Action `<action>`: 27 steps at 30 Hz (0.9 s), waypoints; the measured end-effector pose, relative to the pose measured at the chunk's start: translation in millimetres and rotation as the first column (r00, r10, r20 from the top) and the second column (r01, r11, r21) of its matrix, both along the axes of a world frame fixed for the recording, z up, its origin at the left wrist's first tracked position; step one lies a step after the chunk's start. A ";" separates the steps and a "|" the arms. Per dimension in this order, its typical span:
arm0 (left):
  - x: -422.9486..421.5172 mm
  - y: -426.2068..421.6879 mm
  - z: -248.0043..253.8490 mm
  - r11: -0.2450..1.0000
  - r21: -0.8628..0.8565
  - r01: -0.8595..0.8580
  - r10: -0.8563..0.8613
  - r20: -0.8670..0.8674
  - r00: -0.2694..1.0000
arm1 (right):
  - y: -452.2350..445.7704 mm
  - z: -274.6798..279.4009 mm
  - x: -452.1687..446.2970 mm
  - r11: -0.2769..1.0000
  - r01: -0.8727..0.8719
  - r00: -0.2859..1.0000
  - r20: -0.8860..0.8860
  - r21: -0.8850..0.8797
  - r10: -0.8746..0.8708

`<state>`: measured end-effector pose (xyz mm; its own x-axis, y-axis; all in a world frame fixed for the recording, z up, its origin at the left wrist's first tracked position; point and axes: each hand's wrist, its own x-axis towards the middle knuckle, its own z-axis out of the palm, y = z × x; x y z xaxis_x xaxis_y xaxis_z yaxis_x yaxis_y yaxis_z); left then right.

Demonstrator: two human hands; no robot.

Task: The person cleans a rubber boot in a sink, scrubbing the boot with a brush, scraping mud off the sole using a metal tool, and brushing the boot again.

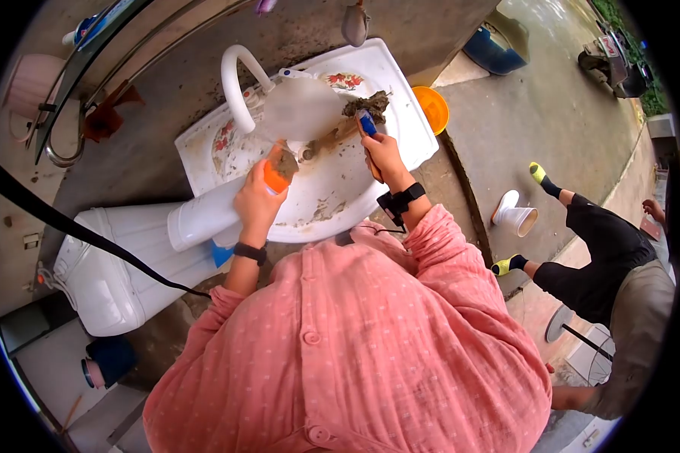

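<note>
A white washbasin (332, 204), smeared with mud and printed with red flowers, lies in front of me. My left hand (258, 198) is closed around an orange object (276, 180) with a mud-coated end, over the basin's left part; its exact kind is unclear. My right hand (387, 157) grips a wooden-handled brush (367, 124) with a blue end, its bristles not clearly visible. That end touches or overlaps a dark muddy clump (372, 106) at the basin's right back. A curved white faucet (234, 83) rises at the back left. A blurred patch hides part of the basin.
A yellow-orange bucket (432, 110) stands right of the basin, with a dark blue tub (495, 49) beyond. A white ceramic fixture (106, 279) is at left. On the right, another person (612, 264) sits near a white boot (515, 217). A motorbike (616, 64) stands farther off.
</note>
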<state>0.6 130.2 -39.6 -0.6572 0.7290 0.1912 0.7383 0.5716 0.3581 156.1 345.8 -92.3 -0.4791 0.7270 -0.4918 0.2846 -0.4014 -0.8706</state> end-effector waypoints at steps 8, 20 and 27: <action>3.5 -1.2 -3.0 1.000 0.024 -0.006 0.006 0.010 1.000 | 14.5 48.1 5.1 0.995 0.066 0.991 -0.109 -0.075 -0.074; 0.8 2.8 1.8 0.998 -0.036 -0.050 0.051 0.039 0.998 | -60.2 -61.2 -71.7 0.661 -0.242 0.970 -0.177 -0.710 0.165; 3.2 -0.7 1.1 1.000 -0.015 -0.019 0.019 0.001 1.000 | -27.0 -74.0 -49.0 0.603 -0.153 0.975 -0.220 -0.783 -0.039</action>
